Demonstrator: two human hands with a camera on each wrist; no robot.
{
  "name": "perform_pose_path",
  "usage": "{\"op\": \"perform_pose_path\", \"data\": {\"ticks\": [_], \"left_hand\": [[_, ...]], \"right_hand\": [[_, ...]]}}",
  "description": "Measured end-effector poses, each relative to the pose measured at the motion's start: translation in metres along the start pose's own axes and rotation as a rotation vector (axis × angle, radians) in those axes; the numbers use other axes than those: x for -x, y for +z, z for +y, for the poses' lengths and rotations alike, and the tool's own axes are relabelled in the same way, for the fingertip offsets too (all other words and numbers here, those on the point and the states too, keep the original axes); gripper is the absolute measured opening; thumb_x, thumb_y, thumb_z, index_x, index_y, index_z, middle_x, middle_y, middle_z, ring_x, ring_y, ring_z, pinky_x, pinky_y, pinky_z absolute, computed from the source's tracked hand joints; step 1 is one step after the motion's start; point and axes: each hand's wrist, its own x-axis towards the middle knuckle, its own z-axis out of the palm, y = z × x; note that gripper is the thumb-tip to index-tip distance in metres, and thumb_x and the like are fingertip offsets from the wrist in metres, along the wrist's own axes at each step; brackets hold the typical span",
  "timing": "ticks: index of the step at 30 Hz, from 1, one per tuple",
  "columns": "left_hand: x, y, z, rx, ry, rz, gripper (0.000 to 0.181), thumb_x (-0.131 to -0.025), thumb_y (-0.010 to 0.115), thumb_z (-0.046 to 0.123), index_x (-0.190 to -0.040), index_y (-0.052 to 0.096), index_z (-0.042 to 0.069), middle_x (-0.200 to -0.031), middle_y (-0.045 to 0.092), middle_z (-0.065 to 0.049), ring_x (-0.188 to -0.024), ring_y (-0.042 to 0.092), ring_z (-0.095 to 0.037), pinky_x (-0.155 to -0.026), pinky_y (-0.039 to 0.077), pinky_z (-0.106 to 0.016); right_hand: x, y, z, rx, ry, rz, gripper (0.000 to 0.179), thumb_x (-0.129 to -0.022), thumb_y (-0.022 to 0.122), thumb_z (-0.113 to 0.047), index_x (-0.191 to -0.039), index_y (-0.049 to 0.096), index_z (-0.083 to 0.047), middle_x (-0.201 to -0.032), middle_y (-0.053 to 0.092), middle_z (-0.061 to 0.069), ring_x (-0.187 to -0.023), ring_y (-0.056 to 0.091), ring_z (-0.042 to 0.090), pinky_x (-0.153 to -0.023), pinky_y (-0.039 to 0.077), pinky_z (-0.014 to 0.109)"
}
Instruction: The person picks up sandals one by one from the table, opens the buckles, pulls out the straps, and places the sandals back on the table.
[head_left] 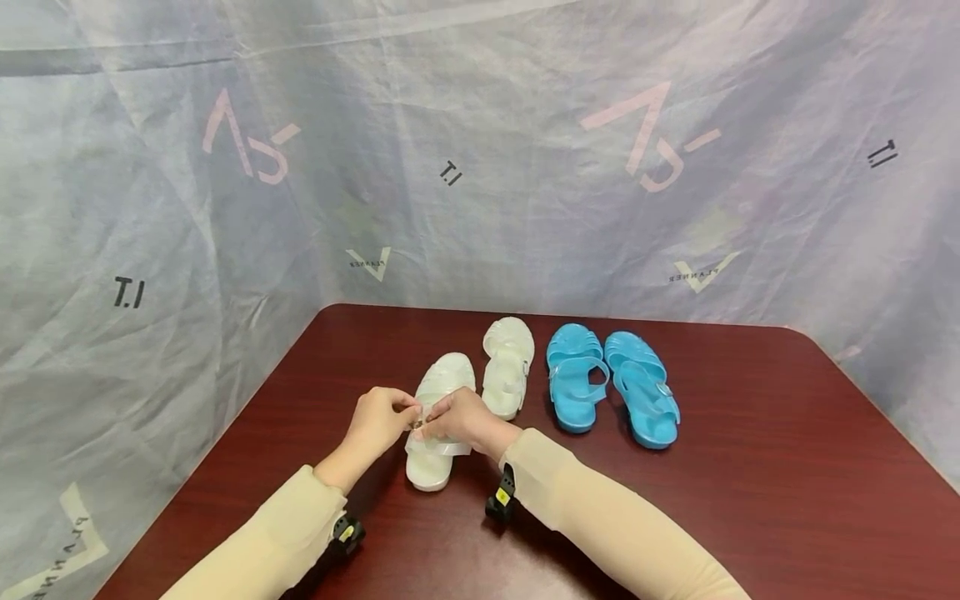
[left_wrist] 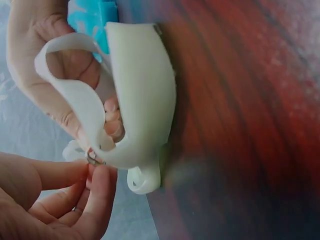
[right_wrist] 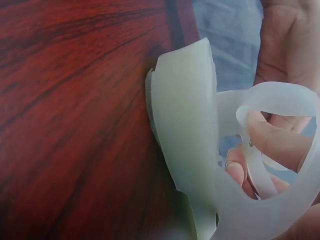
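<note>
A milky-white, plastic-looking sandal (left_wrist: 142, 95) is set sole-down on the dark-red, wood-grained table (head_left: 750, 467), toe pointed away from the person, prob. b/c its pale, bendy looped strap (left_wrist: 82, 102) is thus easily reached by both hands. At the sandal's L side, a small, metal-looking buckle (left_wrist: 92, 158) is pinched btwn thumb & fingers of the L hand (head_left: 382, 417), presumably b/c fingertips are needed for so tiny a part. Beside the buckle, the strap is gripped by the bent fingers of the R hand (head_left: 459, 415), prob. so the loop is steadied; exact fingertip contact is partly hidden & can't be told. To the R of the sandal & slightly beyond it, a matching white sandal (head_left: 504, 375) is placed unheld; farther R, a glossy sky-blue sandal (head_left: 573, 387) and its blue mate (head_left: 639, 392) are set side by side, toes likewise away, apparently so pairs are kept together.
</note>
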Motion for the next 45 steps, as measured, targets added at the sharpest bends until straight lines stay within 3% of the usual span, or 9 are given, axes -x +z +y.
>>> {"op": "perform_pose_path", "data": {"ticks": [4,11,20,25,29,32,35,41,45], "left_hand": [[0.004,-0.007,-0.008,0.009,-0.051,-0.015,0.01,-0.084,0.074,0.011,-0.09,0.075,0.003,-0.079,0.074,-0.007,-0.069,0.069,-0.016,-0.06,0.053,-0.028],[0.014,-0.025,-0.011,-0.008,-0.108,-0.139,0.031,-0.083,0.074,0.01,-0.111,0.065,0.001,-0.108,0.068,-0.015,-0.103,0.063,-0.031,-0.086,0.053,-0.045],[0.017,-0.018,-0.009,0.076,-0.09,-0.182,0.024,-0.086,0.074,0.022,-0.102,0.072,0.005,-0.092,0.072,-0.003,-0.076,0.065,-0.015,-0.06,0.052,-0.027],[0.016,-0.015,-0.008,0.109,-0.08,-0.168,0.022,-0.086,0.074,0.022,-0.1,0.073,0.005,-0.091,0.072,-0.003,-0.071,0.065,-0.015,-0.058,0.05,-0.026],[0.014,-0.014,-0.007,0.107,-0.07,-0.138,0.019,-0.083,0.077,0.019,-0.097,0.074,0.006,-0.086,0.072,-0.002,-0.071,0.064,-0.012,-0.059,0.05,-0.026],[0.014,-0.012,-0.007,0.105,-0.075,-0.12,0.016,-0.082,0.077,0.016,-0.094,0.074,0.006,-0.084,0.072,-0.001,-0.071,0.064,-0.011,-0.059,0.05,-0.026],[0.014,-0.011,-0.007,0.11,-0.087,-0.1,0.014,-0.083,0.077,0.016,-0.093,0.075,0.006,-0.083,0.073,0.0,-0.072,0.064,-0.01,-0.059,0.049,-0.026],[0.01,-0.01,-0.005,0.096,-0.07,-0.074,0.011,-0.083,0.076,0.016,-0.092,0.076,0.008,-0.081,0.073,-0.001,-0.075,0.064,-0.012,-0.063,0.049,-0.026],[0.009,-0.01,-0.004,0.055,-0.056,-0.069,0.008,-0.082,0.077,0.015,-0.087,0.076,0.01,-0.078,0.073,0.0,-0.071,0.063,-0.011,-0.06,0.049,-0.025]], "right_hand": [[0.0,0.003,0.002,-0.01,0.002,-0.003,0.022,-0.072,0.087,-0.016,-0.086,0.076,-0.004,-0.074,0.069,0.001,-0.067,0.057,0.01,-0.061,0.048,0.021],[-0.002,-0.005,0.0,-0.033,-0.013,-0.043,0.021,-0.074,0.085,-0.015,-0.089,0.076,-0.005,-0.071,0.064,0.001,-0.066,0.057,0.012,-0.062,0.046,0.021],[-0.003,-0.008,-0.003,-0.035,-0.054,-0.112,0.019,-0.078,0.08,-0.013,-0.095,0.076,-0.006,-0.082,0.067,-0.001,-0.068,0.058,0.013,-0.066,0.047,0.023],[-0.004,-0.012,-0.006,0.0,-0.086,-0.144,0.023,-0.08,0.08,-0.016,-0.1,0.076,-0.006,-0.082,0.068,0.001,-0.07,0.058,0.013,-0.069,0.049,0.026],[-0.007,-0.02,-0.01,0.034,-0.118,-0.184,0.023,-0.087,0.074,-0.018,-0.107,0.074,-0.007,-0.1,0.071,0.004,-0.083,0.064,0.016,-0.081,0.053,0.033],[-0.006,-0.025,-0.017,0.133,-0.187,-0.166,0.02,-0.092,0.068,-0.018,-0.107,0.075,-0.007,-0.11,0.071,0.004,-0.098,0.065,0.019,-0.087,0.053,0.035],[-0.004,-0.026,-0.025,0.319,-0.316,-0.108,0.017,-0.093,0.065,-0.015,-0.103,0.076,-0.007,-0.107,0.073,0.004,-0.104,0.064,0.019,-0.084,0.054,0.033],[0.003,-0.022,-0.033,0.573,-0.503,-0.032,0.011,-0.091,0.068,-0.009,-0.093,0.079,-0.008,-0.094,0.075,0.003,-0.086,0.066,0.016,-0.065,0.048,0.021],[0.006,-0.019,-0.031,0.645,-0.568,0.011,0.009,-0.088,0.07,-0.007,-0.089,0.079,-0.006,-0.088,0.076,0.004,-0.08,0.068,0.017,-0.07,0.051,0.025]]}}
